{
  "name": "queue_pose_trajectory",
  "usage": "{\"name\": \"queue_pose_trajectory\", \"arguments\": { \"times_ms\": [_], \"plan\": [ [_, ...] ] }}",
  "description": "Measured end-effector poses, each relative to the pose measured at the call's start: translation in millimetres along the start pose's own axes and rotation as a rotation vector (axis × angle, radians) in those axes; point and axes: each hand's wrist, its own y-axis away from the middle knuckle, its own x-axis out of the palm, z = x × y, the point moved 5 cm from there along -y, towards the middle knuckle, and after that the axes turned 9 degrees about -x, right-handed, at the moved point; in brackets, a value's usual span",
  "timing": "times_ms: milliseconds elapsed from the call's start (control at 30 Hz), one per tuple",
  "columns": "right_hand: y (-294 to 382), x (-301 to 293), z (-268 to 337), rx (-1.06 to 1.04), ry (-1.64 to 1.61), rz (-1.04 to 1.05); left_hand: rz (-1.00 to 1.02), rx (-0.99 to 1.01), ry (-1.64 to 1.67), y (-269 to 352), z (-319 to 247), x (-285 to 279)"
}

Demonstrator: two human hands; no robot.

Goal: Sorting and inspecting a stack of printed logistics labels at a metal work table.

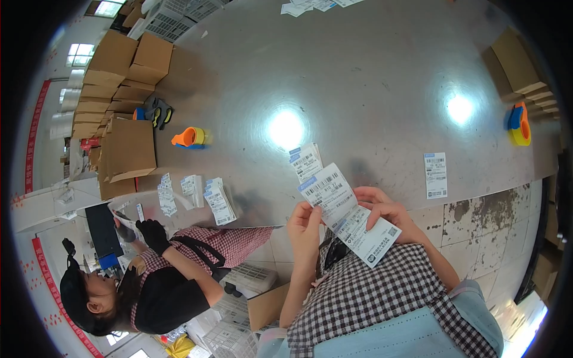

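A strip of printed paper labels (329, 192) is held between my two hands, just off the front edge of the metal table (358, 112). My left hand (305, 223) pinches its left edge between thumb and fingers. On the strip's right side, my right hand (385, 208) has fingers over and behind the paper. Behind the strip, a small stack of labels (305, 157) is on the table, partly covered by it. To the right, one more label (435, 175) lies flat near the table's edge.
At left, a co-worker in black gloves (154, 237) handles paper beside label stacks (219, 201). Tape dispensers (190, 136) stand at left and right (520, 124). Cardboard boxes (132, 147) and gloves (161, 114) are at far left, more cardboard (517, 62) at far right, and labels (309, 6) at the far edge.
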Motion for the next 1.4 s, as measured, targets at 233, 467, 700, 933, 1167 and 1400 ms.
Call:
{"name": "queue_pose_trajectory", "arguments": {
  "times_ms": [233,467,700,933,1167,1400],
  "plan": [
    [-9.4,11.8,-6.4,-0.002,0.053,-0.061,0.063,0.055,0.014,-15.0,-14.2,-15.4],
    [-13.2,11.8,-6.7,-0.025,0.077,-0.081,0.095,0.072,0.023,-21.7,-18.7,-15.8],
    [-9.5,9.1,-4.0,-0.005,0.041,-0.110,0.098,0.064,0.023,-21.1,-19.1,-9.6],
    [-4.2,7.0,2.9,-0.056,0.107,-0.102,0.118,0.050,0.050,-14.8,-17.2,-5.4],
    [-0.1,5.7,4.6,-0.086,0.109,-0.082,0.116,0.058,0.025,-6.9,-14.4,-4.4],
    [-1.0,8.9,4.1,-0.102,0.119,-0.035,0.083,0.072,0.101,-1.9,-11.6,-8.4]
  ]
}}
